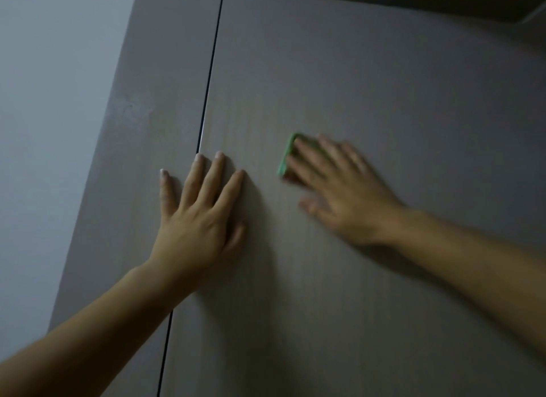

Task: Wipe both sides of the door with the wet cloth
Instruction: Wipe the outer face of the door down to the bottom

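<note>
The left hand (pixel 198 219) lies flat, fingers straight and spread, bracing the grey-brown wood-grain door (pixel 354 71) across its dark vertical seam (pixel 212 71). Beyond, the right hand (pixel 339 195) (blurred) presses a small green wet cloth (pixel 285 157) against the panel with extended fingers. I judge this side mid-wipe; the next move calls for firm strokes upward.

— How is the light?
— Dim, grey and flat. The wall (pixel 44 71) at the upper left of the frame is palest. My left hand (pixel 198 219) casts a soft shadow to its right on the door (pixel 354 86).
— Is it sharp?
— My right hand (pixel 339 189) is smeared with blur, and the whole picture is grainy.
</note>
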`<state>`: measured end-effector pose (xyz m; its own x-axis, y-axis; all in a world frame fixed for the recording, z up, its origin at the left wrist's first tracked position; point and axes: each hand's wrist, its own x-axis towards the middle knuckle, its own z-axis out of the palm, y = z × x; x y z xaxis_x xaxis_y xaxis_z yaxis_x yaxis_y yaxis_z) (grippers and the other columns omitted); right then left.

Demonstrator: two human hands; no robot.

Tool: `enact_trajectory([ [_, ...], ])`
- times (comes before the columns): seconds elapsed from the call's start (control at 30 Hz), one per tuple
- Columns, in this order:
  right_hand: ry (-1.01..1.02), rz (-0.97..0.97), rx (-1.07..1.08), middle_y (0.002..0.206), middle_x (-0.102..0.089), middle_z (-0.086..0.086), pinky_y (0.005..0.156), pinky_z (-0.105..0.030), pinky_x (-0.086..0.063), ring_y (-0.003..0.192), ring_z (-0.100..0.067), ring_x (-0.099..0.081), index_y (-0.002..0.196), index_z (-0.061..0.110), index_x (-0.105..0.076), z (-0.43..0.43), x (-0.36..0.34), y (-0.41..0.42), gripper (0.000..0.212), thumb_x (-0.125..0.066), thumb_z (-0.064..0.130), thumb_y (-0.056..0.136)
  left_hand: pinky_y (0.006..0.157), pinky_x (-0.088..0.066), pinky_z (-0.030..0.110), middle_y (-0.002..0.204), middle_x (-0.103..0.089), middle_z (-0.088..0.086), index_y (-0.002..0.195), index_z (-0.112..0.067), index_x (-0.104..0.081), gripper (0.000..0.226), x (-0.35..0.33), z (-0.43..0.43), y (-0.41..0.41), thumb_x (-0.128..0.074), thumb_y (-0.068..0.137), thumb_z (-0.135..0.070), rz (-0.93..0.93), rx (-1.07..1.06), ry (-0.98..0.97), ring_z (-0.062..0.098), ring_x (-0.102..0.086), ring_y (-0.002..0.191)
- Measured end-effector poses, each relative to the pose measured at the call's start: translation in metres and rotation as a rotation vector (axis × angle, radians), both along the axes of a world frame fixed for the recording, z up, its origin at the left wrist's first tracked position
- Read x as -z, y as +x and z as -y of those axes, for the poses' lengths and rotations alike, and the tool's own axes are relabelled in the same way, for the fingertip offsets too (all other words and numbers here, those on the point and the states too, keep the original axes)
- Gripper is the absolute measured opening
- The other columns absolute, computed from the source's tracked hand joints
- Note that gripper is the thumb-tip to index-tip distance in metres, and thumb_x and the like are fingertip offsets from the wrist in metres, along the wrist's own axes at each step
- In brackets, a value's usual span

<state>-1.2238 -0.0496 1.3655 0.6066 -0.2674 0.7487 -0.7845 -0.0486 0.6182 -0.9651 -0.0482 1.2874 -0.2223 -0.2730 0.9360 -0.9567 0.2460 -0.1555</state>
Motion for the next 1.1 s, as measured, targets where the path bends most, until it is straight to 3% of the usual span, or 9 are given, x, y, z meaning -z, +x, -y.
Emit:
enact_trajectory([
  [0.17,0.004,0.484,-0.037,0.172,0.006,-0.001,0.126,-0.049,0.006,0.158,-0.031,0.007,0.164,0.026,-0.007,0.004,-0.059,0.03,0.068,-0.021,0.056,0.104,0.122,0.004,0.065,0.172,0.0,0.004,0.163,-0.026,-0.013,0.076,0.0,0.001,0.008,-0.018,0.096,-0.061,0.018,0.048,-0.038,0.028,0.009,0.158],
  [0.27,-0.013,0.175,-0.061,0.172,-0.001,-0.003,0.126,-0.055,-0.001,0.158,-0.034,0.001,0.164,0.024,-0.011,0.009,0.0,0.056,0.076,-0.014,0.062,0.098,0.125,-0.004,0.059,0.171,-0.01,0.009,0.161,-0.018,-0.023,0.077,0.005,-0.002,0.025,-0.027,0.096,-0.058,-0.015,0.097,-0.068,0.028,0.0,0.158],
  [0.37,0.051,-0.126,-0.033,0.172,-0.002,-0.001,0.126,-0.05,0.002,0.158,-0.03,0.002,0.163,0.027,-0.007,0.004,0.022,0.052,0.074,-0.011,0.063,0.099,0.124,-0.001,0.062,0.17,-0.011,0.012,0.161,-0.016,-0.024,0.078,0.009,-0.003,0.048,-0.024,0.096,-0.059,-0.053,0.049,-0.065,0.03,0.001,0.158],
  [0.43,0.046,-0.059,-0.007,0.172,0.004,0.002,0.124,-0.043,0.008,0.158,-0.026,0.007,0.163,0.03,-0.001,0.004,-0.012,0.049,0.076,-0.005,0.064,0.095,0.123,0.003,0.064,0.171,-0.006,0.007,0.162,-0.018,-0.02,0.079,0.009,-0.001,0.062,-0.018,0.095,-0.06,-0.062,0.004,-0.043,0.028,0.005,0.158],
  [0.5,0.017,0.167,0.002,0.172,0.008,0.004,0.124,-0.041,0.01,0.158,-0.024,0.01,0.163,0.03,-0.001,0.005,-0.051,0.055,0.079,-0.001,0.063,0.092,0.123,0.005,0.064,0.171,0.0,0.002,0.164,-0.022,-0.013,0.079,0.008,0.001,0.069,-0.015,0.096,-0.061,-0.046,-0.021,-0.033,0.025,0.01,0.158],
  [0.6,0.0,0.365,-0.029,0.172,0.008,0.0,0.125,-0.048,0.009,0.158,-0.029,0.009,0.164,0.026,-0.003,0.006,-0.057,0.086,0.08,-0.006,0.061,0.093,0.123,0.004,0.064,0.171,0.002,0.0,0.164,-0.024,-0.01,0.077,0.008,0.003,0.07,-0.016,0.096,-0.061,-0.035,-0.024,-0.029,0.023,0.011,0.157],
  [0.77,0.02,-0.16,-0.052,0.172,0.003,0.001,0.126,-0.047,0.005,0.157,-0.025,0.007,0.163,0.029,-0.004,0.01,0.0,0.106,0.073,-0.006,0.062,0.098,0.124,-0.005,0.062,0.171,-0.004,0.001,0.163,-0.025,-0.013,0.076,0.008,0.002,0.076,-0.018,0.097,-0.061,-0.004,-0.061,-0.067,0.024,0.002,0.158],
  [0.97,0.038,0.313,-0.028,0.171,0.012,0.002,0.125,-0.048,0.011,0.157,-0.027,0.013,0.164,0.028,0.0,0.006,-0.083,0.131,0.073,-0.01,0.061,0.099,0.126,0.002,0.055,0.171,0.004,0.009,0.163,-0.021,-0.012,0.078,0.021,-0.002,0.09,-0.022,0.097,-0.061,-0.076,-0.034,-0.068,0.024,0.014,0.157],
  [1.1,0.035,-0.086,-0.081,0.171,0.013,0.003,0.125,-0.047,0.01,0.157,-0.024,0.015,0.163,0.031,0.003,0.014,-0.015,0.151,0.078,0.002,0.069,0.095,0.126,0.001,0.056,0.171,-0.003,0.013,0.162,-0.018,-0.02,0.079,0.04,-0.001,0.099,-0.023,0.095,-0.06,-0.137,-0.053,-0.043,0.028,0.008,0.158],
])
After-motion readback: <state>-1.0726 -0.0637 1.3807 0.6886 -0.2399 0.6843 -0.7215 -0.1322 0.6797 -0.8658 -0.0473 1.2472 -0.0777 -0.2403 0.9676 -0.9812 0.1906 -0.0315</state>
